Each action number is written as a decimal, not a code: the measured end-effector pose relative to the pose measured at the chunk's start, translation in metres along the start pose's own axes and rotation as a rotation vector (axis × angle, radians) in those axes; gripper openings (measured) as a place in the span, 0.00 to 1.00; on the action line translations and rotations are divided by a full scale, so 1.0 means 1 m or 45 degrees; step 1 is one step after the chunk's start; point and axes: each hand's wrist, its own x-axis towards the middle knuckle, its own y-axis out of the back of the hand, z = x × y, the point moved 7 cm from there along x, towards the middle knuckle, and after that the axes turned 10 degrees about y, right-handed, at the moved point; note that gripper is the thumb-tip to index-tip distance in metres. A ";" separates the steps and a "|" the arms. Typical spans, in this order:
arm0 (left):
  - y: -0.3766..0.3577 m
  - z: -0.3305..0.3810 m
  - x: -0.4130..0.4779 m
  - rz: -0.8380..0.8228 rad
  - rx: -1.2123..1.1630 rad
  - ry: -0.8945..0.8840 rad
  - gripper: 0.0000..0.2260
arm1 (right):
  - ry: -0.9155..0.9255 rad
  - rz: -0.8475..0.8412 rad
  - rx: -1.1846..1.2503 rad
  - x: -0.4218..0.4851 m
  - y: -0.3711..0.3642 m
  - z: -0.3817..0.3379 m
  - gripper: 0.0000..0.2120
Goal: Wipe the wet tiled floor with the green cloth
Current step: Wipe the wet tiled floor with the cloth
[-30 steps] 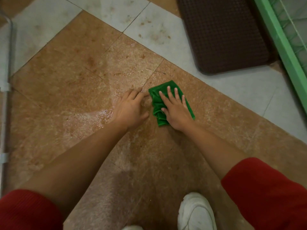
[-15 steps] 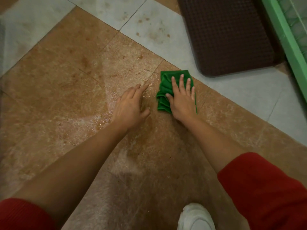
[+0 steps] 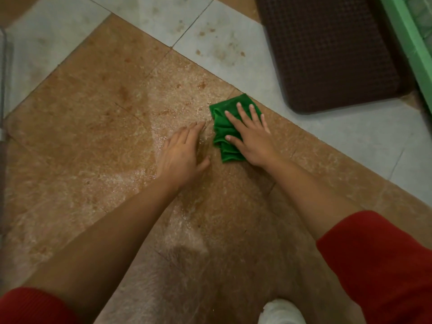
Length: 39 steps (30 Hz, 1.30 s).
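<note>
green cloth (image 3: 221, 132) lies bunched in folds on a brown tile of the floor (image 3: 93, 127), close to the seam where the brown tiles meet the grey tiles (image 3: 233, 43). its right part is hidden under the right grip (image 3: 251, 139), so its full outline cannot be made out; only the top corner and the ruffled left and lower edges show. that grip is a bare hand laid flat on top, fingers straight and spread apart, thumb resting across the folds and curled round nothing. the left grip (image 3: 181, 157) rests palm down on the bare tile just beside the cloth's left edge, fingers straight and close together, not touching the cloth. a glistening wet patch (image 3: 177, 106) spreads up and left of the cloth and under the left fingertips. a dark brown mat (image 3: 327, 50) lies on the grey tiles up right, cut off by the top edge. a green frame (image 3: 406, 43) runs off the right side; what it belongs to cannot be told. a white shoe (image 3: 280, 312) is cut by the bottom edge. both red sleeves (image 3: 378, 265) are cropped at the corners. a pale pole (image 3: 2, 90) at the far left is blurred.
</note>
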 end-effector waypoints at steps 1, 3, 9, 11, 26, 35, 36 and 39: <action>0.002 -0.002 0.000 0.005 0.011 0.003 0.34 | -0.062 0.008 0.015 0.004 0.001 0.002 0.29; 0.005 -0.005 0.001 0.023 0.038 0.014 0.34 | -0.181 0.011 0.029 0.014 0.001 -0.002 0.30; 0.006 -0.010 0.001 0.074 0.135 0.060 0.35 | -0.159 -0.002 0.004 0.017 -0.001 -0.007 0.30; 0.003 -0.013 0.001 0.078 0.161 0.074 0.36 | -0.126 -0.004 -0.019 0.013 -0.002 -0.003 0.31; 0.005 -0.019 0.002 0.060 0.131 0.059 0.36 | -0.038 0.014 -0.042 0.009 -0.006 -0.013 0.29; 0.013 -0.014 0.006 0.076 0.115 0.063 0.34 | 0.198 -0.078 -0.036 0.023 -0.005 -0.024 0.29; 0.011 -0.014 0.007 0.067 0.121 0.069 0.34 | 0.191 -0.072 -0.059 0.019 -0.003 -0.017 0.29; 0.007 -0.015 0.008 0.039 0.152 0.066 0.32 | 0.002 0.025 -0.032 0.016 0.008 0.009 0.30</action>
